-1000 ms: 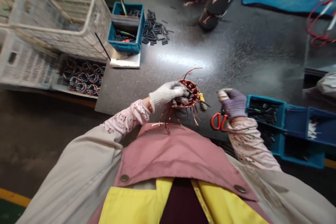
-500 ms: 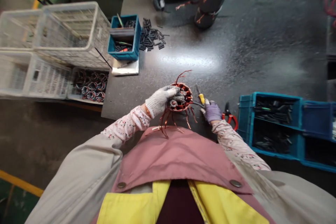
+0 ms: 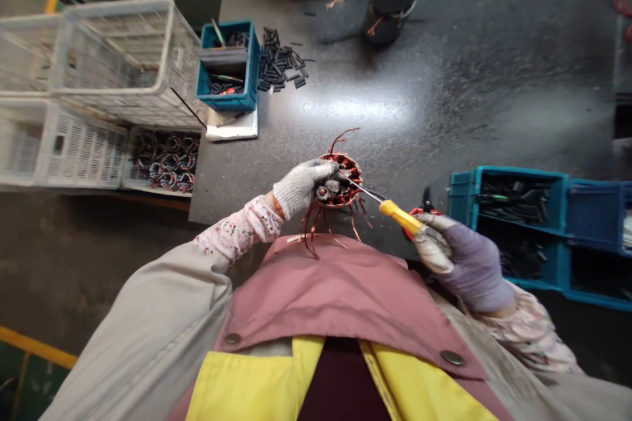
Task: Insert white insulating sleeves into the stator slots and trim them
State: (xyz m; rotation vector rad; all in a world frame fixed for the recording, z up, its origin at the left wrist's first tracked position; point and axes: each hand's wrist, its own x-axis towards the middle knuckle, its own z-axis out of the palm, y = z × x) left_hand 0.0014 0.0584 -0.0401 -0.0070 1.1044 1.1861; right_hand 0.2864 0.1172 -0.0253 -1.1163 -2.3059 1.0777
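Observation:
A motor stator [image 3: 353, 168] with copper windings and loose copper leads stands at the table's near edge. My left hand [image 3: 306, 184], in a white knit glove, is closed on its left side, with fingertips inside the ring. In my right hand [image 3: 457, 256], gloved in purple and white, is a screwdriver [image 3: 399, 216] with a yellow handle. Its thin shaft points left, and the tip reaches over the stator's opening, close to my left fingertips. Red-handled cutters [image 3: 425, 205] lie behind the screwdriver's handle, partly hidden by my right hand.
Blue bins [image 3: 523, 174] of black pieces stand at right. A small blue box [image 3: 227, 104] sits at left beside a pile of black tubes [image 3: 281, 62]. White crates [image 3: 116, 89] stand further left. A dark column with copper leads [image 3: 388, 6] is at the back.
My right hand has picked up the screwdriver from the table and moved right and nearer, its tip now over the stator. A co-worker's gloved hand at the back has left view.

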